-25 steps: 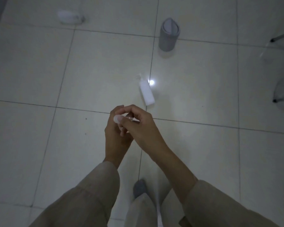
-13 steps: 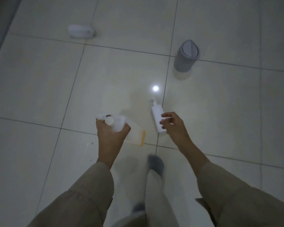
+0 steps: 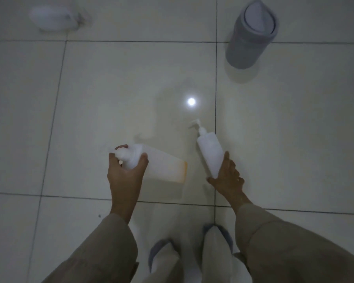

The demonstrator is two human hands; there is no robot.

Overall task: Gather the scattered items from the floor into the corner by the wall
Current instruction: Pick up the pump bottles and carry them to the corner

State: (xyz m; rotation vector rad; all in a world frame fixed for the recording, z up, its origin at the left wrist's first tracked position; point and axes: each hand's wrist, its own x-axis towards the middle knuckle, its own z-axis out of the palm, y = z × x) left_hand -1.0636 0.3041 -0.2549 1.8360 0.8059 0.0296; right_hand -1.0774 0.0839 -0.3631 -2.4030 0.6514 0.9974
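My left hand [image 3: 125,175] grips the neck of a large pale bottle [image 3: 161,167] with a white cap and an orange-tinted base, held sideways just above the floor. My right hand [image 3: 228,176] is wrapped around the lower end of a white pump bottle [image 3: 209,153] that lies on the tiles, its pump pointing away from me. A blurred white item [image 3: 53,17] lies on the floor at the far left. A grey bin [image 3: 247,41] with a swing lid stands at the far right.
The floor is glossy pale tile [image 3: 110,94] with dark grout lines and a bright reflected light spot [image 3: 191,101]. My feet in slippers [image 3: 161,252] stand at the bottom centre, between my beige sleeves.
I have bent lower and closer to the floor. My right hand has closed around the lower end of the white pump bottle; my left hand still holds the large bottle.
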